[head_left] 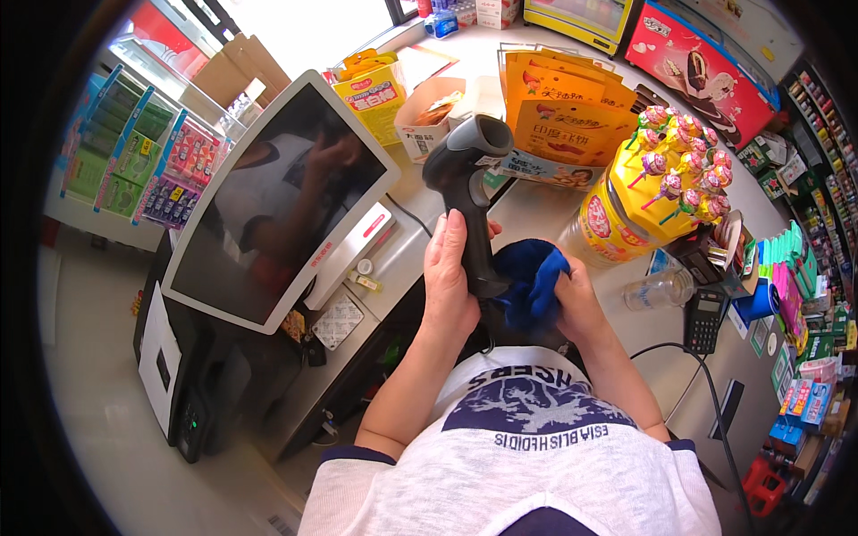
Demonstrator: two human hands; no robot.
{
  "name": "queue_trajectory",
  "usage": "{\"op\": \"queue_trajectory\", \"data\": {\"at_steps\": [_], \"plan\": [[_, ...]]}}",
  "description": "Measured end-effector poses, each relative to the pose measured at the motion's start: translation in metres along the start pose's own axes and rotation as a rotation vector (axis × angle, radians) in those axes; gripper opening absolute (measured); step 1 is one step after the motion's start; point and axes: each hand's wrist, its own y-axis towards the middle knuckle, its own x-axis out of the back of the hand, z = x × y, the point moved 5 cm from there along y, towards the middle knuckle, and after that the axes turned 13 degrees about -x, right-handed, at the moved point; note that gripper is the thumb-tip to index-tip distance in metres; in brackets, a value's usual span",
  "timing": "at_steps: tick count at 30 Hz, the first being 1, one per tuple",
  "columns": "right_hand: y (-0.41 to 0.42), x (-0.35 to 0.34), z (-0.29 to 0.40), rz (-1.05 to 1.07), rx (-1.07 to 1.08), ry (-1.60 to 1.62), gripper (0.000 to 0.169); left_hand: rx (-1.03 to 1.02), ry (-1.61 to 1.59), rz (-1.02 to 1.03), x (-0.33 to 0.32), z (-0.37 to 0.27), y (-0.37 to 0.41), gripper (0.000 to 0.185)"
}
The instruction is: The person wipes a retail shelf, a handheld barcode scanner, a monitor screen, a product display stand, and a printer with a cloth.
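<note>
A black and grey handheld barcode scanner (474,201) is held upright in front of my chest, its scanning head tilted up. My left hand (450,281) wraps around the scanner's handle, with the fingertips partly hidden behind it. In my right hand (578,298) a dark blue cloth (533,281) is bunched up. The cloth lies against or just beside the lower end of the handle; whether it touches is hard to tell. Part of a black cable shows below my left hand.
A checkout monitor (285,201) stands left on the counter (402,194). Ahead are orange snack bags (563,114) and a jar with lollipops (617,208). A glass jar (658,289), a calculator (705,320) and a loose black cable (714,388) lie on the right.
</note>
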Motion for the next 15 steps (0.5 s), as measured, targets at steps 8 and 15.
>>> {"op": "queue_trajectory", "data": {"at_steps": [8,15], "plan": [[-0.006,-0.023,0.013,-0.214,0.447,-0.700,0.031,0.233,-0.161,-0.129,-0.003,0.012,-0.011,0.036],[-0.009,-0.013,0.018,-0.095,0.449,-0.730,0.026,0.305,-0.252,-0.097,0.003,0.026,-0.016,0.038]]}}
